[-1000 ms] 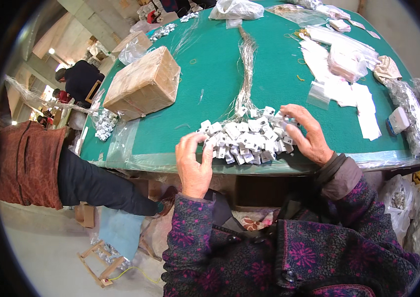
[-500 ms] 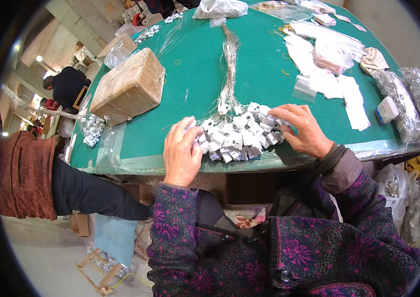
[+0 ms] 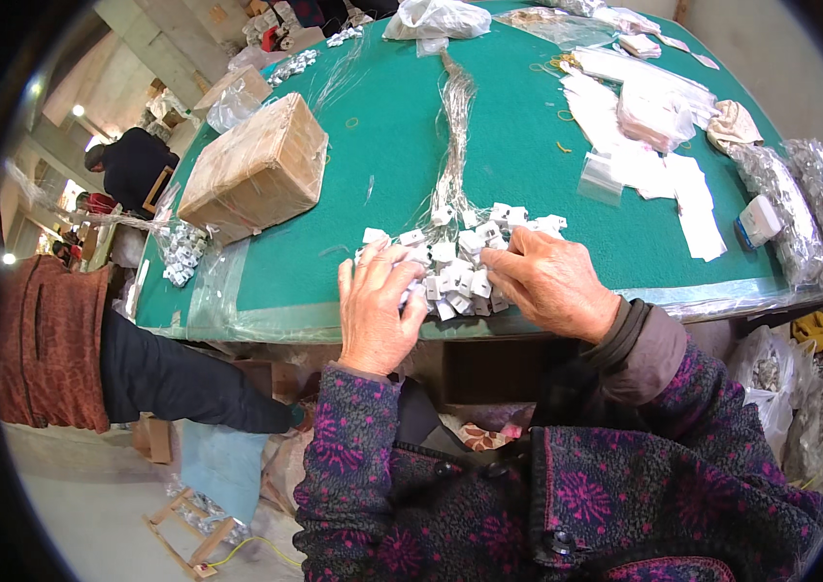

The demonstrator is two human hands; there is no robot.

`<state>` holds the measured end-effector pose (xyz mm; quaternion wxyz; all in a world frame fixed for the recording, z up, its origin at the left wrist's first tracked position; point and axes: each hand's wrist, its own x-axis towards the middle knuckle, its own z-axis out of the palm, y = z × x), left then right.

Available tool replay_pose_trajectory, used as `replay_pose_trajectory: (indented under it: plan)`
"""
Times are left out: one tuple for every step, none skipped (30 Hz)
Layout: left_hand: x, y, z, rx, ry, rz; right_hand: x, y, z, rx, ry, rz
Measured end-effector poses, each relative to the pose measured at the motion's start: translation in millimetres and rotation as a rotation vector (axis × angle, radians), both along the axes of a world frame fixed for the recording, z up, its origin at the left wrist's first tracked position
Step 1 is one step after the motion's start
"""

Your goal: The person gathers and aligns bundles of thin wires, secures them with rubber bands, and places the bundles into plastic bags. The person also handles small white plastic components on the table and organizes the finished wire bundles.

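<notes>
A heap of small white plastic blocks [image 3: 460,276] lies near the front edge of the green table. Thin wires in a long bundle [image 3: 454,136] run from the heap toward the far side. My left hand [image 3: 378,301] rests over the heap's left side, its fingers apart and touching the blocks. On the right side, my right hand [image 3: 552,281] has curled fingers pressed together against the blocks. What its fingertips hold, if anything, is hidden.
A taped cardboard box [image 3: 256,170] stands on the left of the green table [image 3: 382,175]. White paper and clear bags [image 3: 649,116] lie to the right, near plastic-wrapped bundles [image 3: 785,209] and a small white box [image 3: 759,220]. A person in a brown vest [image 3: 52,339] is at the left.
Both hands have moved inward over the heap, the right one farther to the left. The blocks are bunched narrower at the front, and my right fingers have closed in.
</notes>
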<state>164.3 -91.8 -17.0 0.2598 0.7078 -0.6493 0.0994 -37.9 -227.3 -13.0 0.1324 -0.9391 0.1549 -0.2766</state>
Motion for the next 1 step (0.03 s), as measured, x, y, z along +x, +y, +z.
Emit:
replay_pose_trajectory:
  plan:
    - [-1.3, 1.3, 1.0, -0.013, -0.017, -0.06, -0.6, -0.5, 2.5, -0.001, 0.044, 0.0]
